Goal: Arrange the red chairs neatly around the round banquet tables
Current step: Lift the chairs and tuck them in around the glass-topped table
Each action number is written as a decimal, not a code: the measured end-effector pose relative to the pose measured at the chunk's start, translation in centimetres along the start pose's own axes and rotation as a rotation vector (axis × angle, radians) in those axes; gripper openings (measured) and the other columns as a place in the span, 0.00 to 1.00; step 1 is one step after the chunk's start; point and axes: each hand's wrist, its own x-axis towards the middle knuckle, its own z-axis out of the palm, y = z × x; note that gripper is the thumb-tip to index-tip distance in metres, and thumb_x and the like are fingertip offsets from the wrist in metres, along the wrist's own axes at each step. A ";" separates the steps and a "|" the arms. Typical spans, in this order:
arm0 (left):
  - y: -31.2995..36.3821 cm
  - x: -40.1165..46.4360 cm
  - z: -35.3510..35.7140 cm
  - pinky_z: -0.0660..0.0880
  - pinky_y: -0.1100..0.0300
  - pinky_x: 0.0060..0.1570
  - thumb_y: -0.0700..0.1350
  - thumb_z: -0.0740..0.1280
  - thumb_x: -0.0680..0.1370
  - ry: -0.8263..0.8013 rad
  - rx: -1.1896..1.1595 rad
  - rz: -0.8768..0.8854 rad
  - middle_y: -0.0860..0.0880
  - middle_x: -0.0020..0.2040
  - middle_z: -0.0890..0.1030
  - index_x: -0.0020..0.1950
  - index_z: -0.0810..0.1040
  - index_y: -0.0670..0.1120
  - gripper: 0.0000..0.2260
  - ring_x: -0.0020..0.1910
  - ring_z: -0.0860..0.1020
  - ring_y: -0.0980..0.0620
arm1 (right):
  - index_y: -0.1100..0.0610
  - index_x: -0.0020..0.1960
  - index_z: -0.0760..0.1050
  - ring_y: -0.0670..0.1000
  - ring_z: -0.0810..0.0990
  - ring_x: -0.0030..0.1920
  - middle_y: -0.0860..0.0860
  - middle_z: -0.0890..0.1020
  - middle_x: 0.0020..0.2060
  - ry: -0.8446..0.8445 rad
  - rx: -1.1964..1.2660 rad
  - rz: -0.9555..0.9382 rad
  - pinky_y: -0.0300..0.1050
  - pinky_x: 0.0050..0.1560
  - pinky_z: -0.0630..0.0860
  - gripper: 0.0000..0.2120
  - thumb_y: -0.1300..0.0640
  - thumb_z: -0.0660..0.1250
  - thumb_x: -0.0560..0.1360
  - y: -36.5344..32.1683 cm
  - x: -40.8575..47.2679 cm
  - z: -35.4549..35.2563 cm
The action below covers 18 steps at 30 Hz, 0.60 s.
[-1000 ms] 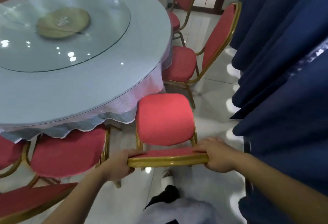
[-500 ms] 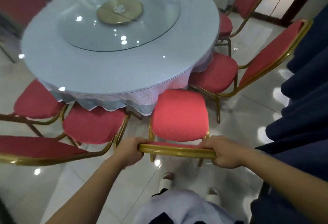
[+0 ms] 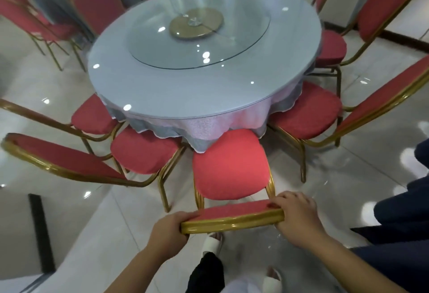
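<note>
both hands grasp the top rail of a red chair (image 3: pixel 228 167): the left hand (image 3: pixel 168 229) has its fingers curled round the rail's left end, the right hand (image 3: pixel 298 219) round its right end. beyond the fingers the seat's front edge sits just under the cloth of the round tabletop (image 3: pixel 162 93), between neighbouring chairs.

Chair (image 3: pixel 229 167) tucked at table (image 3: pixel 176 97), between two neighbouring chairs (image 3: pixel 144 151).

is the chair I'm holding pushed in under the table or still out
Mostly out. Only the front edge of the chair seat reaches the tablecloth hem; both hands grip its backrest.
</note>
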 end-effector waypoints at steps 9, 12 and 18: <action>1.9 4.3 -1.0 0.72 0.66 0.39 0.39 0.62 0.75 0.084 -0.062 -0.025 0.60 0.48 0.81 0.59 0.81 0.59 0.20 0.45 0.77 0.59 | 0.35 0.61 0.76 0.51 0.59 0.70 0.41 0.69 0.65 -0.116 -0.061 0.011 0.53 0.68 0.59 0.23 0.57 0.64 0.72 0.5 5.6 -4.3; 3.2 5.9 -1.3 0.69 0.64 0.35 0.38 0.61 0.74 0.104 -0.083 -0.049 0.57 0.46 0.81 0.57 0.80 0.58 0.19 0.44 0.77 0.56 | 0.34 0.60 0.76 0.51 0.63 0.67 0.41 0.71 0.62 -0.146 -0.058 0.024 0.51 0.64 0.62 0.21 0.56 0.62 0.74 1.1 7.8 -6.0; 3.7 7.6 -1.0 0.76 0.58 0.37 0.37 0.62 0.71 0.069 -0.077 -0.088 0.56 0.43 0.82 0.56 0.81 0.57 0.20 0.41 0.79 0.53 | 0.35 0.53 0.76 0.48 0.66 0.59 0.37 0.71 0.51 -0.147 -0.065 0.007 0.52 0.59 0.65 0.15 0.56 0.66 0.74 1.6 9.2 -7.2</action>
